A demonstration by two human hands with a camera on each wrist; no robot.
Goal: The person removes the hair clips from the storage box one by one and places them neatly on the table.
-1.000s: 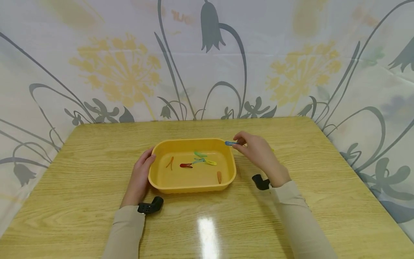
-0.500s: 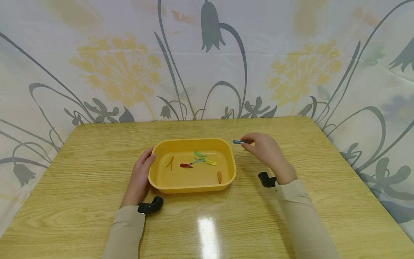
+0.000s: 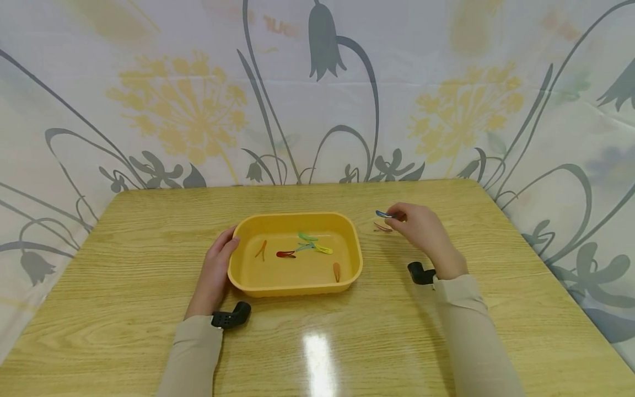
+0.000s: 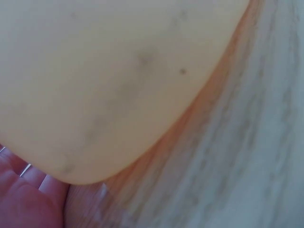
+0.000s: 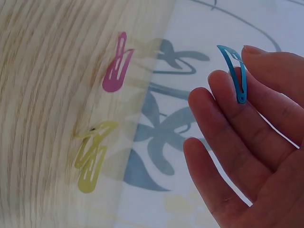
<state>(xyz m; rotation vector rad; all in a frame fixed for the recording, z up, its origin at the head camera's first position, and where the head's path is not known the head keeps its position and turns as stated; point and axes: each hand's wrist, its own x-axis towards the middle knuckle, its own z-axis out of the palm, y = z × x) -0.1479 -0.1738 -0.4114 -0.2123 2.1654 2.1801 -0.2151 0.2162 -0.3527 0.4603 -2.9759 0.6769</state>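
Note:
My right hand (image 3: 421,229) is raised past the right side of the yellow plastic tray (image 3: 295,288), pinching a blue snap hair clip (image 3: 384,214) between thumb and index finger. In the right wrist view this hair clip (image 5: 235,73) points up from the fingertips, and the other fingers are loosely bent. A pink hair clip (image 5: 117,71) lies on the table, with yellow hair clips (image 5: 92,156) beside it. My left hand (image 3: 216,264) holds the tray's left wall, thumb over the rim. Inside the tray lie red (image 3: 285,254), green (image 3: 307,237), yellow (image 3: 323,250) and orange hair clips (image 3: 337,272).
The wood-grain table (image 3: 124,275) ends at the back against a flower-printed cloth (image 3: 278,110). Another orange hair clip (image 3: 261,251) and a light blue hair clip (image 3: 305,246) are also in the tray. Black wrist cameras (image 3: 232,315) sit on both wrists.
My right hand has moved right, away from the tray's rim, with the blue hair clip in its fingers. The pink hair clip on the table has come into sight. The left hand stays put.

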